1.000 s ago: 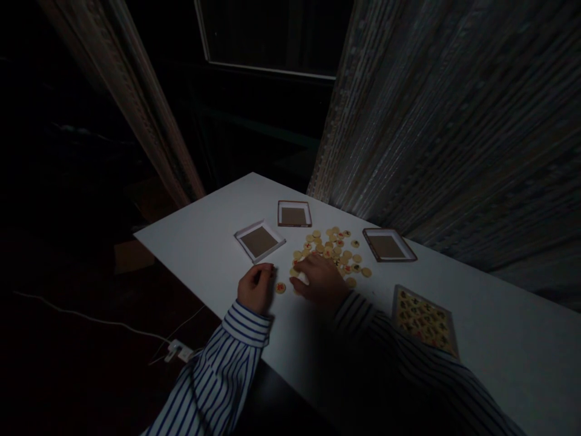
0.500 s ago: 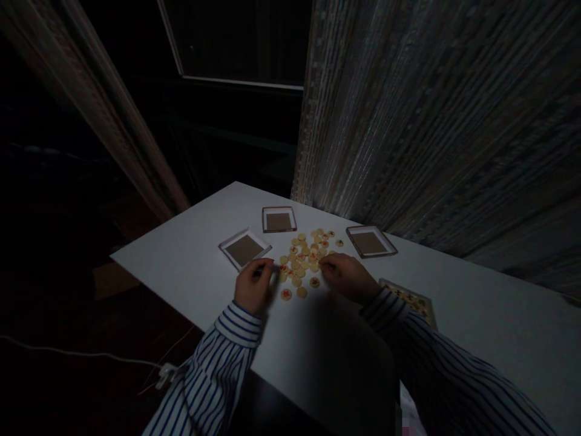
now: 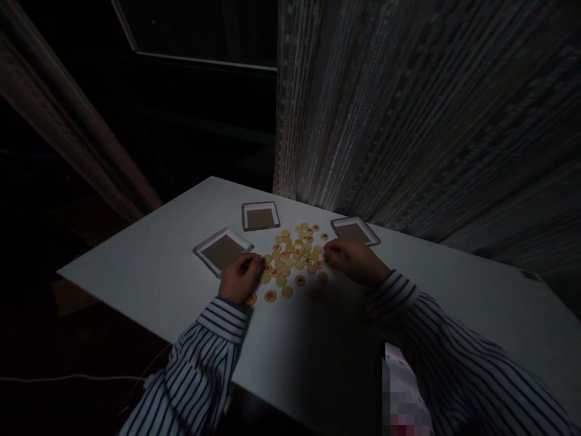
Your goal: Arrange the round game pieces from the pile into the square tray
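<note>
Round wooden xiangqi pieces [image 3: 287,292], some face up with red or black characters and others blank side up, lie in a loose heap on the white table [image 3: 149,272]. At the heap's left edge is my left hand [image 3: 239,278], its fingers curled in toward the thumb; whatever they may hold is hidden. A red-marked piece [image 3: 251,299] shows just below it. My right hand [image 3: 356,260] is at the heap's right side with bent fingers pressed together, their tips close to the outer pieces. Dim light hides what is in that grip.
Three shallow square trays with brown bottoms stand around the heap: a left tray [image 3: 222,249], a back tray [image 3: 260,217] and a right tray [image 3: 354,231] behind my right hand. A phone-like object [image 3: 402,369] is near my right sleeve. A curtain [image 3: 363,121] hangs behind the table.
The view has shifted, moving the table leftward. My right hand has drawn slightly right from the heap, uncovering pieces. The piece-filled box by my right forearm is now hidden behind it.
</note>
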The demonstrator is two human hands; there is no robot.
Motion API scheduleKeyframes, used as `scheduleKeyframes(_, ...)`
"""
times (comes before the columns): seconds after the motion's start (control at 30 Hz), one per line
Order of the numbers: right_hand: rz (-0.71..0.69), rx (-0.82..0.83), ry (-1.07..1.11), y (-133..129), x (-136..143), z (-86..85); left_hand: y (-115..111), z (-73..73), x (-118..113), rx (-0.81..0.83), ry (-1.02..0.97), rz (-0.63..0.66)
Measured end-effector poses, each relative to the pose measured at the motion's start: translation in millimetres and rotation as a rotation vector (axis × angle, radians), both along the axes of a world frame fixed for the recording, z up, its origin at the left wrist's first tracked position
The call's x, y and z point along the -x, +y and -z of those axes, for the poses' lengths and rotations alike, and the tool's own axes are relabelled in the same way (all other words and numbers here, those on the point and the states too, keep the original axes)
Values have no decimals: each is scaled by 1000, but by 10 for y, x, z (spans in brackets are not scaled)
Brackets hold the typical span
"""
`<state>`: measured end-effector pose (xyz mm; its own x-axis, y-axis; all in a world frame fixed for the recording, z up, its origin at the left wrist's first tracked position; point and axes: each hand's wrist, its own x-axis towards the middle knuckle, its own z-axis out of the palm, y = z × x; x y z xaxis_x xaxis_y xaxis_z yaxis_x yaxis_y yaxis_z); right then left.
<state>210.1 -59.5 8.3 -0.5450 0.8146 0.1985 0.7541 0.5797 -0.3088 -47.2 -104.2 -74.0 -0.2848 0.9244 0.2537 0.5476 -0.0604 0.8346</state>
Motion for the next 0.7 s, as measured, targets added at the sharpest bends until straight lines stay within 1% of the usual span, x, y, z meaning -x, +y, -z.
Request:
scheduleKeyframes(0.17,16,35,91,95,-107,-127,-30,-22,-43,-2,7,94)
scheduleKeyframes(0.33,13,7,222,125,-180,-291,-21,0,-40,-35,12,103)
scheduleKeyframes(0.43,24,15,285,124,-202,-351,-13,17,-30,-42,27,92)
scheduleKeyframes(0.57,17,-13,242,105,-174,-335,-11,10,-37,-33,-7,85)
scheduleKeyframes(0.7,-7,-28,145,77,-72,-236,-13,10,-43,-29,-39,68)
